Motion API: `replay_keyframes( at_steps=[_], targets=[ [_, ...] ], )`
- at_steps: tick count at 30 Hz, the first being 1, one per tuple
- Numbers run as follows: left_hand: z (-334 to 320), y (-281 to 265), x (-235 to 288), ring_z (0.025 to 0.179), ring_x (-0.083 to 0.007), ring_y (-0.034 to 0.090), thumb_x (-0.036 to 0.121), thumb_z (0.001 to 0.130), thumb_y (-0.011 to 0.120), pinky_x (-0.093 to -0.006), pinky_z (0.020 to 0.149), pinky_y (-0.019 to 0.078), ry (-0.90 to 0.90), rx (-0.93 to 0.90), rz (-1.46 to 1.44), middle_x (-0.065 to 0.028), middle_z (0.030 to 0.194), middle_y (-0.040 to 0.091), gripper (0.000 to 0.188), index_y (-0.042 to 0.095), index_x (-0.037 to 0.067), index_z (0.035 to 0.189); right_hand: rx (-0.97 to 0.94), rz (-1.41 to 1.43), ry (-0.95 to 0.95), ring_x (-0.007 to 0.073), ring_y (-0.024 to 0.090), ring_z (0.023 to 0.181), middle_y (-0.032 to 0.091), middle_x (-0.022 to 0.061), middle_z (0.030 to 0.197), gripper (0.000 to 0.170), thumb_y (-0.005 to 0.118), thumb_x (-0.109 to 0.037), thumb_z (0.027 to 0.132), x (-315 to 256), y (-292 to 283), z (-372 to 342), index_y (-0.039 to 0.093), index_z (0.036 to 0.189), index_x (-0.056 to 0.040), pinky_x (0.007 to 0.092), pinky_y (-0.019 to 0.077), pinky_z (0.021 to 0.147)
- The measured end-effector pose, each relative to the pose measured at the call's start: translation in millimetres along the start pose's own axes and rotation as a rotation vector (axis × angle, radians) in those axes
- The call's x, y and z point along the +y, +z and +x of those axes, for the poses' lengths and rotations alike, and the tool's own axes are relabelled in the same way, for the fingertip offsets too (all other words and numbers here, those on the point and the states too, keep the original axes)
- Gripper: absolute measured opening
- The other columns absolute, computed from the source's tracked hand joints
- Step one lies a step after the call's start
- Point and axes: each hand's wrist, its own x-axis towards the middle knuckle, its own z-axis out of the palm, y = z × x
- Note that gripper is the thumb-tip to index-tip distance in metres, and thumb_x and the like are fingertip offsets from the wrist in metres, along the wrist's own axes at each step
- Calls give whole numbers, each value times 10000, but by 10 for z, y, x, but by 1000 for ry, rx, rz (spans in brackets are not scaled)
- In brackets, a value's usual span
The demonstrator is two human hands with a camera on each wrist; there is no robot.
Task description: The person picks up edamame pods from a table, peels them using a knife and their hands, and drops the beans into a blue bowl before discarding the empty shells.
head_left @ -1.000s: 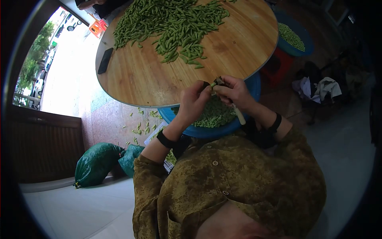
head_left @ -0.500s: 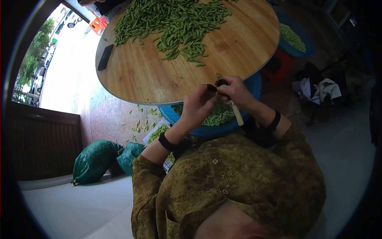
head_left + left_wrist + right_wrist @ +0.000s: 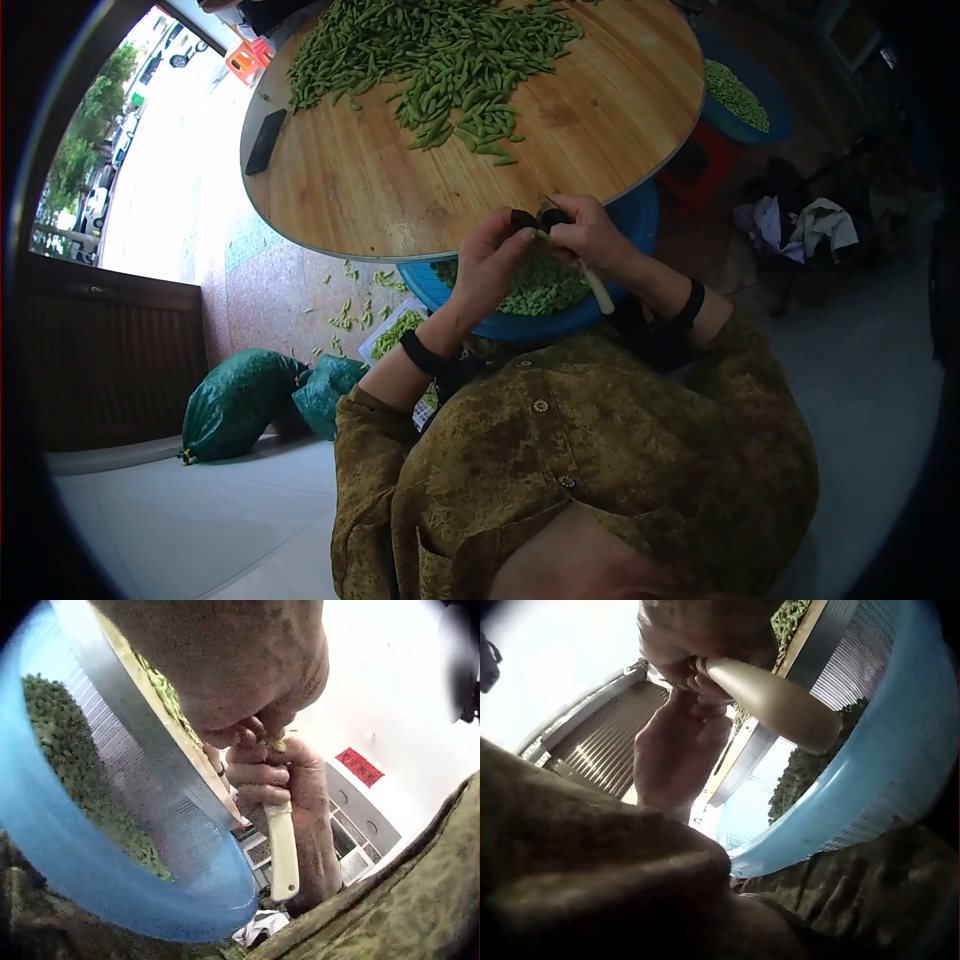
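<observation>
A pale-handled knife is gripped in the right hand; its handle sticks out below the curled fingers in the left wrist view. The left hand meets it fingertip to fingertip, pinching a small green pod, partly hidden by fingers. Dark coverings show on digits of both hands. Below them is a blue basin holding shelled green beans. A heap of pods lies on the round wooden table beyond the hands.
A dark phone-like object lies at the table's left edge. Another blue basin with beans stands at right, above a red stool. Green sacks, a white basket with pods and scattered pods are on the floor at left.
The left fingers have moved from a lower, more parted pose half a second ago to meet the right fingers again. The knife remains in the right hand.
</observation>
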Motion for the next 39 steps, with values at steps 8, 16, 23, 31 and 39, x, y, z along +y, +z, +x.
replay_keyframes(
  at_steps=[8, 16, 23, 31, 39],
  targets=[
    [-106, -13, 142, 861, -85, 554, 51, 901, 575, -241, 742, 460, 7, 31, 118, -12, 975, 597, 217, 525, 18, 1110, 16, 342, 242, 94, 430, 443, 512, 68, 658, 129, 469, -12, 742, -60, -42, 50, 525, 857, 4, 221, 330, 367],
    [-61, -51, 35, 802, -56, 548, 35, 871, 611, -215, 716, 440, 15, 29, 72, 13, 865, 616, 185, 607, 20, 1055, 31, 392, 198, 117, 473, 471, 532, 101, 694, 116, 509, -2, 741, 8, 29, 29, 528, 851, 28, 231, 323, 352],
    [17, -43, 106, 727, -102, 570, 54, 889, 570, -230, 621, 450, 27, 81, -164, -45, 864, 637, 127, 584, 0, 1003, -26, -75, 99, 107, 463, 453, 540, 76, 699, 137, 516, -43, 760, 79, -71, 2, 562, 875, 16, 238, 354, 383],
    [-47, -101, 39, 690, -132, 596, 53, 878, 582, -231, 587, 459, -149, 75, -175, -77, 846, 638, 111, 574, 10, 981, -213, -38, 91, 58, 481, 571, 506, 8, 769, 269, 465, -190, 964, -85, -49, -187, 503, 1166, -16, 190, 368, 423],
    [-48, -29, 78, 646, -110, 562, 61, 855, 601, -234, 579, 448, -226, 125, -181, -46, 804, 628, 116, 612, -6, 949, -335, 79, 83, 45, 431, 546, 495, 6, 770, 343, 428, -175, 977, 84, -99, -158, 433, 1290, -35, 171, 341, 409]
  ],
)
